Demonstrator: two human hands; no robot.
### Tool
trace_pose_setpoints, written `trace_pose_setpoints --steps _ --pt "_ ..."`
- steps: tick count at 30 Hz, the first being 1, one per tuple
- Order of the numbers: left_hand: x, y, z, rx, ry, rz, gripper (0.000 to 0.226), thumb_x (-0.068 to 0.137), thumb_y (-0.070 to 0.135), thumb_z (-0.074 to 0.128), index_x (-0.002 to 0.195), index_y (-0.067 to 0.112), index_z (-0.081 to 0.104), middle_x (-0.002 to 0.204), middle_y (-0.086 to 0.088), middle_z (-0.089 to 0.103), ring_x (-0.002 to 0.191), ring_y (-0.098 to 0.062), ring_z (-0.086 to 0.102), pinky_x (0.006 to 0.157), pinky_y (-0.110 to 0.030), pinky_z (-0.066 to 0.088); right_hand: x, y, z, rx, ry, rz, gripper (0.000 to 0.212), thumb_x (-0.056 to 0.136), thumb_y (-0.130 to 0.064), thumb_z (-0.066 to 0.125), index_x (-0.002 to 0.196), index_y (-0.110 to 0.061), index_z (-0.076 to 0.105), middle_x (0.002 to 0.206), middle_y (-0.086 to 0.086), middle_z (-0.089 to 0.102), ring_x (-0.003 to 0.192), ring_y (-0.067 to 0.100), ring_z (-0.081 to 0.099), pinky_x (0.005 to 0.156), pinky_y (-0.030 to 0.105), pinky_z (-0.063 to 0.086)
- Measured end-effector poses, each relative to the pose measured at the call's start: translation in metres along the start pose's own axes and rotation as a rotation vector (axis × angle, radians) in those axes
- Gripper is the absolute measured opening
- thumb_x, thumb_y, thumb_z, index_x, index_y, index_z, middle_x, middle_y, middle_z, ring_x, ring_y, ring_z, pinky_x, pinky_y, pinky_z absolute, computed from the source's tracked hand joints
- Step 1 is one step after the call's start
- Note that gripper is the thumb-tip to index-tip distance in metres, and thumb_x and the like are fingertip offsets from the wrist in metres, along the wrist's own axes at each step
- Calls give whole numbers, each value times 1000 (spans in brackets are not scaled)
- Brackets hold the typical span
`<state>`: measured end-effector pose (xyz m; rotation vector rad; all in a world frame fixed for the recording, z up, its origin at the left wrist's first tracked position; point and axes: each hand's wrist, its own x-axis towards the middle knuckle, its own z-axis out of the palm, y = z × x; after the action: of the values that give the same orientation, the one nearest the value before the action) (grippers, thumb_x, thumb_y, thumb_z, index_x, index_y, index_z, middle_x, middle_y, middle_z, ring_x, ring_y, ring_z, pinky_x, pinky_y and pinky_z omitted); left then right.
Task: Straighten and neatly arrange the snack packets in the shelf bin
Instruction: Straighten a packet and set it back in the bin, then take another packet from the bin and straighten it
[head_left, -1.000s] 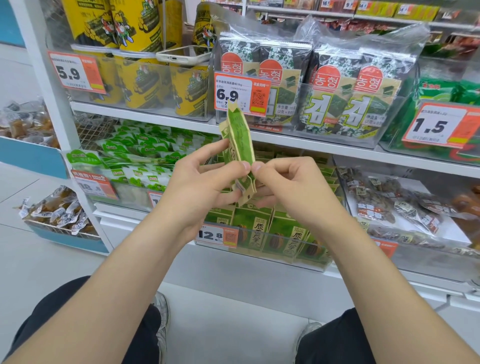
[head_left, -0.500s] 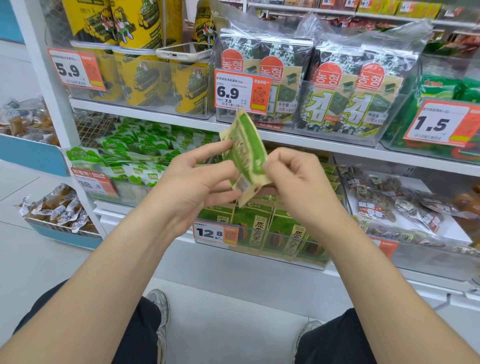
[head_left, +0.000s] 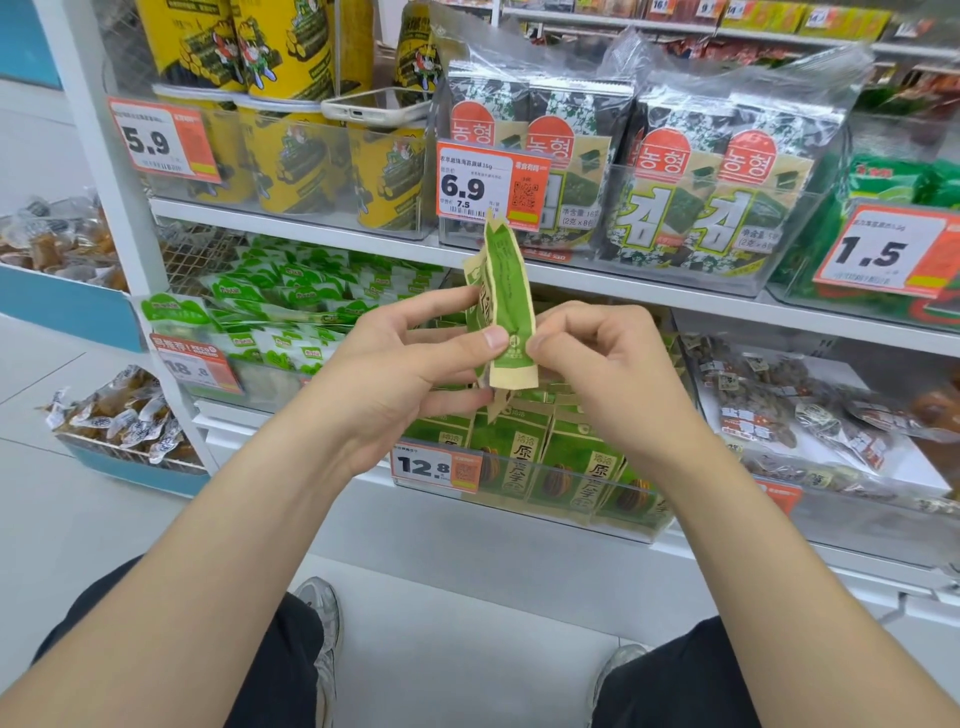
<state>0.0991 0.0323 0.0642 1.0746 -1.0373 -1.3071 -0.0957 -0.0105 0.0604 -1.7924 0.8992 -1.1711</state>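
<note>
Seaweed bags (head_left: 701, 187) sit above the clear bin (head_left: 641, 527), my hands hide its back rows, & just over it L hand (head_left: 405, 379) & R hand (head_left: 613, 379) both pinch one green/tan packet (head_left: 511, 301), upright, edge-on to me.

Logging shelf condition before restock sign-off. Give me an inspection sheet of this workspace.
Surface: white shelf carrying the clear shelf bin, tagged 12.8.
Job's things: green packets standing upright in rows in the bin; one held packet upright above it.
Clutter: phone lying on the yellow cans.
Grippers: left hand and right hand both pinch the held packet's lower half.
Cables: nothing seen.
Surroundings: seaweed packs on the shelf above; pale floor below.
</note>
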Motion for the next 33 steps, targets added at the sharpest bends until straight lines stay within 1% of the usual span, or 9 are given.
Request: trace_pose_setpoints --steps 5,9,14,16,18,21,26,30,33 --pt "-3 3 0 113 -136 4 41 102 5 62 138 25 68 115 -10 79 103 -28 77 99 -56 59 -1 0 1 -15 5 11 10 98 -27 69 97 -18 73 103 9 76 93 36 75 87 60 61" --pt "-6 2 -2 283 -258 37 35 100 10 69 133 20 70 126 -15 75 118 -29 72 106 -61 53 0 5 6 -235 60 -7 74 84 -47 85 143 -43 40 132 -5 55 82 17 74 85 52 62" --pt "-7 0 -6 399 -365 18 39 107 -7 51 135 16 64 119 -18 76 106 -27 77 98 -45 61 2 6 3 -440 105 45 112 68 -74 82 160 -50 22 156 -8 39 143 19 41 119 48 39" --pt "-7 1 -10 416 -409 13 39 109 -4 48 139 15 62 119 -14 78 108 -31 77 99 -45 61 5 7 2 -349 121 67 97 70 -73 84 152 -42 42 146 -13 58 136 11 53 115 45 45" --pt "-5 2 -15 485 -404 54 36 109 -2 48 135 14 66 117 -12 79 108 -33 77 99 -48 61 8 7 0 -196 175 61 57 77 -53 91 121 -25 66 109 -10 77 101 7 72 93 40 60" --pt "1 3 -24 616 -265 125 33 108 2 56 128 21 73 107 -5 82 102 -26 79 98 -51 61 11 8 -2 -141 208 8 30 86 -36 88 95 -15 68 85 -4 77 77 13 73 74 36 61" --pt "12 5 -36 721 13 307 28 98 7 73 117 27 78 98 10 82 92 -13 79 91 -42 63 17 8 1 -91 114 -111 9 96 -18 79 105 -18 78 93 -8 80 87 11 74 85 32 58" --pt "26 4 -52 889 358 352 17 91 19 82 103 26 73 88 11 76 77 -6 71 82 -31 57 23 9 0 -106 251 -200 5 97 -15 78 101 -18 79 84 -14 76 80 5 69 79 30 57" --pt "32 1 -58 1096 278 249 4 94 22 75 92 25 77 89 15 74 79 3 65 83 -29 51 27 11 5 -213 329 -252 7 97 -20 77 103 -18 79 90 -9 78 88 13 74 86 43 60"
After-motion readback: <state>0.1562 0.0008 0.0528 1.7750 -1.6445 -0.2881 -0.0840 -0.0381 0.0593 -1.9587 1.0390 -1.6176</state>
